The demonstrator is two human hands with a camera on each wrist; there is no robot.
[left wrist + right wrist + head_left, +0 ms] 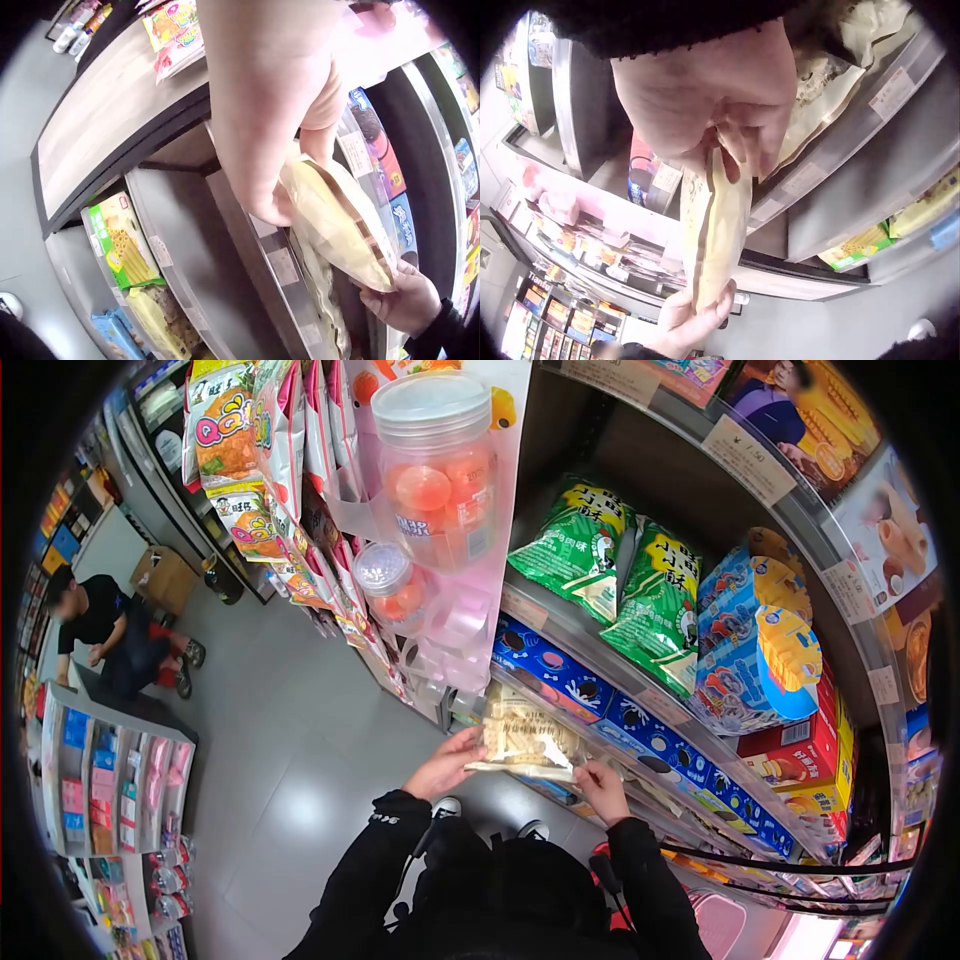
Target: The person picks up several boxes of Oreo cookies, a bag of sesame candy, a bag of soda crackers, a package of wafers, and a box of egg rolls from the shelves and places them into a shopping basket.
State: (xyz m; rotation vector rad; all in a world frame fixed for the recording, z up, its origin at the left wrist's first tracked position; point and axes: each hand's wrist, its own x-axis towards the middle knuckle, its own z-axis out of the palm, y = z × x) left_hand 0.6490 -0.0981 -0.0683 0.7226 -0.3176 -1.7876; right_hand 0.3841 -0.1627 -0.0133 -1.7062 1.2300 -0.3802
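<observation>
A cream-coloured plastic snack bag (530, 735) with printed characters and a see-through part is held in front of the shelf, one hand at each end. My left hand (443, 765) pinches its left end, thumb and fingers on either side. At the opposite end my right hand (602, 792) grips the corner between thumb and fingers. Seen edge-on in the left wrist view, the bag (341, 225) looks puffed, with a brown strip along it. In the right wrist view the left hand (694, 319) supports the far end.
Green snack bags (580, 550) and blue cookie boxes (640, 725) fill shelves ahead and right. Clear tubs (435, 470) and hanging packets (225, 430) are at upper left. On a lower shelf lies a green packet (124, 240). A person (100, 620) sits far left beyond the grey floor.
</observation>
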